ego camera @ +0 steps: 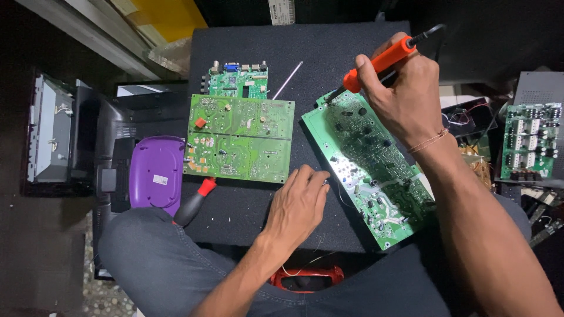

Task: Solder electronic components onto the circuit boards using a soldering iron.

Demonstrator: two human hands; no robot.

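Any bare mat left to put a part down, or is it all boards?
Free: the dark mat top centre, above the thin rod; and the strip below the square green board, between the red-collared tool and the left hand. Crowded: the long green board fills the mat's right side, under the right hand and orange soldering iron.

We see a small white rectangular label stuck on a smooth purple plastic case at the left, just beside the flat green boards. At the top edge, a white paper tag with dark print hangs above the dark mat. We see no screens or signs.
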